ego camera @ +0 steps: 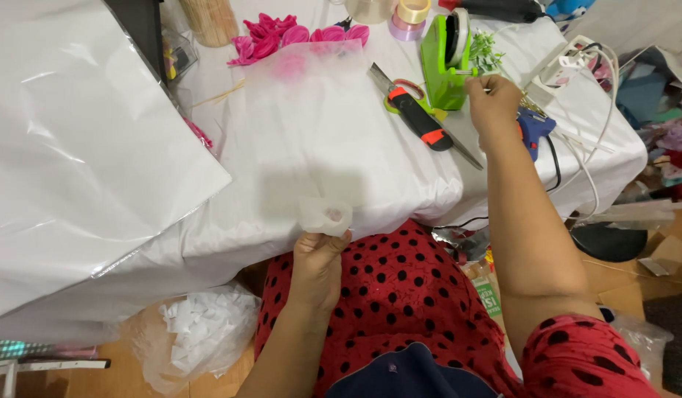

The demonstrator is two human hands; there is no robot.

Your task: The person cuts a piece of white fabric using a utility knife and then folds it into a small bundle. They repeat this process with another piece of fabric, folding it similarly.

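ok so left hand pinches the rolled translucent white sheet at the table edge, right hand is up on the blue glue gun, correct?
Not quite. In the head view the right hand reaches to the green tape dispenser, not the blue glue gun, which lies just beside that wrist. The rest holds: the left hand pinches the rolled translucent white sheet at the edge of the white-covered table.

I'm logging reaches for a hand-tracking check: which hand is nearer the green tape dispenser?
Right. The right hand is at the green tape dispenser, fingers by its side. The left hand is far off at the table's near edge, holding a rolled white piece.
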